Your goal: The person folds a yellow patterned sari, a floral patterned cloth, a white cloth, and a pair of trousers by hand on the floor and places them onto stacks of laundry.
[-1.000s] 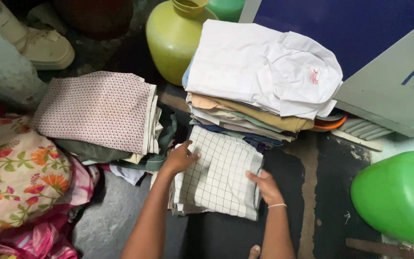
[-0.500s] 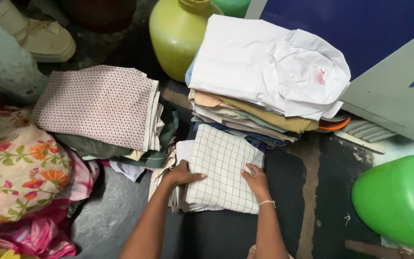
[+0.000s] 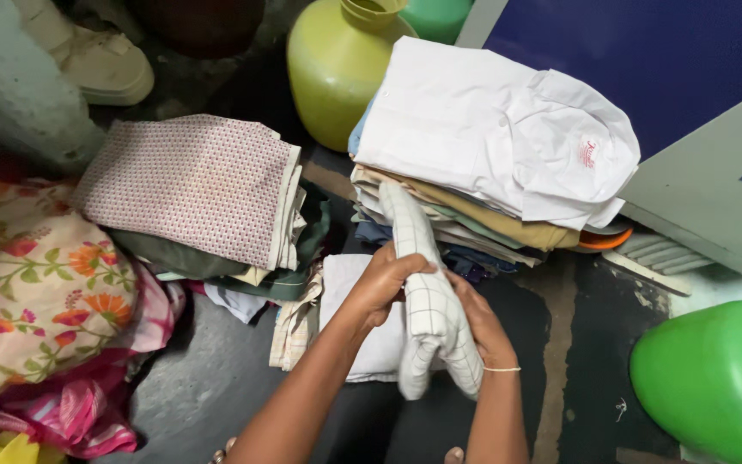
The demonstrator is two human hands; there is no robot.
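A folded white cloth with a thin dark check [image 3: 429, 301] is lifted on edge above the floor. My left hand [image 3: 386, 278] grips its left side near the top, and my right hand [image 3: 480, 320] holds it from the right, a thin band on that wrist. Beneath the cloth lies a small pile of folded white and pale checked cloths [image 3: 337, 318]. Right behind it stands a tall stack of folded clothes topped by a white shirt [image 3: 491, 129].
A second stack topped by a small-patterned pinkish cloth [image 3: 195, 185] sits at left. Floral bedding [image 3: 32, 283] lies at far left. A yellow-green pot [image 3: 337, 64] stands behind, a green plastic vessel [image 3: 719, 378] at right, and a blue-and-grey cabinet [image 3: 689, 103] at back right.
The checked cloth lay flat on the small pile with both hands pressing its sides; now both hands have picked it up and turned it on edge.
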